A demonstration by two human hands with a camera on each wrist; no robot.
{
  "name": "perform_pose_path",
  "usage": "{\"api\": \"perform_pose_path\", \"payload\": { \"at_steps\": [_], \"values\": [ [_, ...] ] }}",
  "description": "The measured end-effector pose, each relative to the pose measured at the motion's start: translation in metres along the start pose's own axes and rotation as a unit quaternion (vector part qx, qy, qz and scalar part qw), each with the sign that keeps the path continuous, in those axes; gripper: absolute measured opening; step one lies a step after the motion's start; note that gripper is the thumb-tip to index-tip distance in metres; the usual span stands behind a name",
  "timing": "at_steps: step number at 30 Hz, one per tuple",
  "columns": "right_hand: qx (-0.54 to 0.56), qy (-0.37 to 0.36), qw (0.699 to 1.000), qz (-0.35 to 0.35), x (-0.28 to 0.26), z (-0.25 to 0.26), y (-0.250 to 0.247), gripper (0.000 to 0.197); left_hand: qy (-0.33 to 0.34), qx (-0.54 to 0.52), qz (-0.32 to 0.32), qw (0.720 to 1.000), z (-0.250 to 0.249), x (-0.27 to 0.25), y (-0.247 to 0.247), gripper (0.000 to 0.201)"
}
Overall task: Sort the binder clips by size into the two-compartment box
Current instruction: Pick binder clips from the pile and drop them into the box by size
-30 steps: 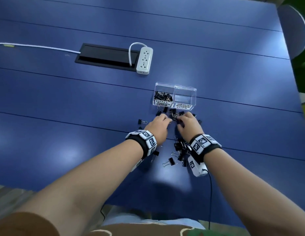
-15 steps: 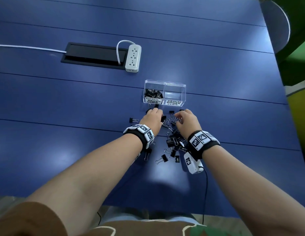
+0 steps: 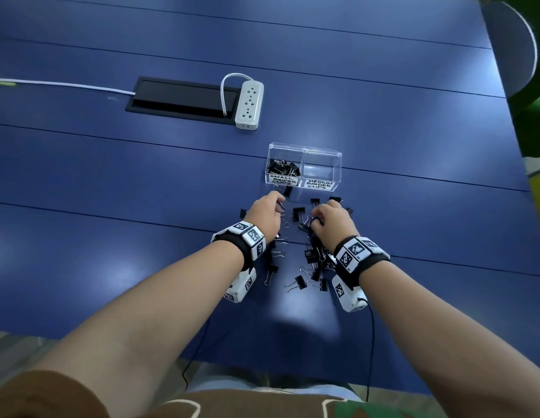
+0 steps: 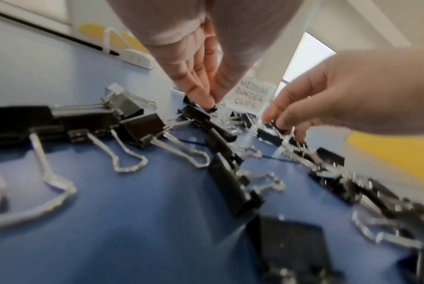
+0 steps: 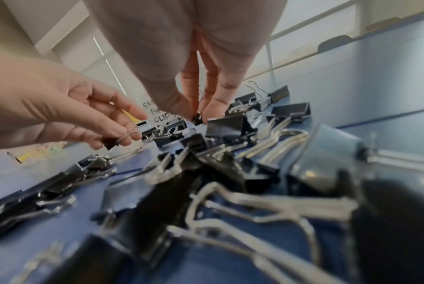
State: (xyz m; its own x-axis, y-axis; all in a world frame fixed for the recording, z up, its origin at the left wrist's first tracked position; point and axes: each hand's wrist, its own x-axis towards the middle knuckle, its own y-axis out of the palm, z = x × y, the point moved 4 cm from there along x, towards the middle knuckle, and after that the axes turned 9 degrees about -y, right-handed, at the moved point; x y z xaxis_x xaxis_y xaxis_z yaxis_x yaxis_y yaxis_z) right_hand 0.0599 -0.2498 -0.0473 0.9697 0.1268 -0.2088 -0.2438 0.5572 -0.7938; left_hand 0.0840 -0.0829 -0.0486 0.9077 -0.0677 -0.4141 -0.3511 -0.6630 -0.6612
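A clear two-compartment box (image 3: 305, 152) stands on the blue table. Its left half, labelled SMALL BINDER CLIPS (image 3: 283, 180), holds several small black clips (image 3: 283, 168). The right half, labelled MEDIUM (image 3: 320, 184), looks empty. Loose black binder clips (image 3: 311, 257) of two sizes lie scattered in front of the box, between and under my wrists. My left hand (image 3: 277, 204) pinches a small black clip (image 4: 212, 109) just before the small label. My right hand (image 3: 318, 219) pinches another small clip (image 5: 197, 117) above the pile.
A white power strip (image 3: 249, 104) and a black cable hatch (image 3: 181, 98) lie further back on the table (image 3: 111, 182). A white cable (image 3: 60, 84) runs off to the left. A chair back (image 3: 510, 46) stands at the far right edge.
My hands were close together over the pile; they have drawn apart. The left hand has shifted toward the box's small side with a clip in its fingertips.
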Motion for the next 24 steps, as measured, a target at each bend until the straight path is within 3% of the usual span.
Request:
{"api": "perform_pose_path", "payload": {
  "at_steps": [3,7,13,18,24],
  "values": [
    [0.053,0.023,0.998,-0.025,-0.002,-0.003,-0.002,0.016,-0.031,-0.066,-0.008,0.997,0.008,0.001,-0.005,0.032],
    [0.118,0.077,0.986,-0.087,-0.006,-0.007,-0.011,0.008,-0.052,-0.075,0.018,0.996,0.006,-0.001,-0.005,0.035],
    [0.208,0.143,0.96,-0.122,-0.012,-0.014,-0.019,0.013,-0.031,0.044,0.059,0.997,-0.017,-0.003,0.007,0.021],
    [0.231,0.109,0.955,-0.149,0.008,0.005,-0.046,0.014,0.005,0.198,0.079,0.977,-0.019,-0.002,0.022,0.032],
    [0.224,0.047,0.965,-0.125,0.061,0.046,-0.064,0.015,0.001,0.187,0.077,0.979,-0.02,-0.001,0.022,0.028]
  ]
}}
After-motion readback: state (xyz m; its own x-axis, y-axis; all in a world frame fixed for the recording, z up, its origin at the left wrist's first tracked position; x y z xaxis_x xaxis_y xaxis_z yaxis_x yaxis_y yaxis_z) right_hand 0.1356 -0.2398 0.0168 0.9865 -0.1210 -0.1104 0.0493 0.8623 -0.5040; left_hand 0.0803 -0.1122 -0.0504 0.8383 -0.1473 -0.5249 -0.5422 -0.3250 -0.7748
